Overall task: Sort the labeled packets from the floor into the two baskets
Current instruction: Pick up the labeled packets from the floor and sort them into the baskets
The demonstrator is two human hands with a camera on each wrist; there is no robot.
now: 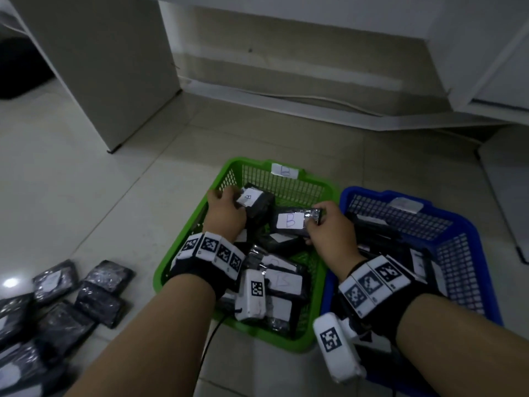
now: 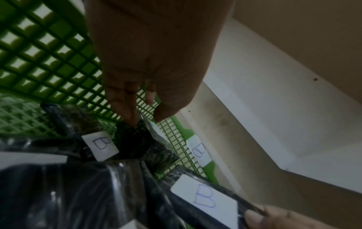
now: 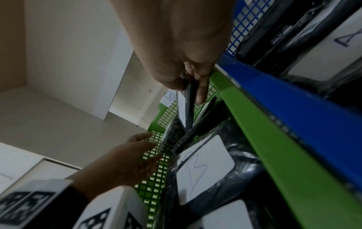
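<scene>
The green basket (image 1: 183,247), tagged B on its far rim, holds several black packets with white labels. My left hand (image 1: 232,196) is inside its far left corner, and thumb and finger pinch the edge of a black packet labeled B (image 1: 254,200), seen close in the left wrist view (image 2: 135,139). My right hand (image 1: 317,222) pinches the right end of a second B packet (image 1: 289,222) over the middle of the green basket, thumb on top. The blue basket (image 1: 469,224) stands touching it on the right, with packets marked A (image 3: 333,38) inside.
A heap of black packets (image 1: 65,302) lies on the tiled floor at the lower left. A white cabinet panel (image 1: 100,67) stands behind on the left, and a white cable (image 1: 315,98) runs along the wall base. A dark cord (image 1: 211,339) trails near the green basket's front.
</scene>
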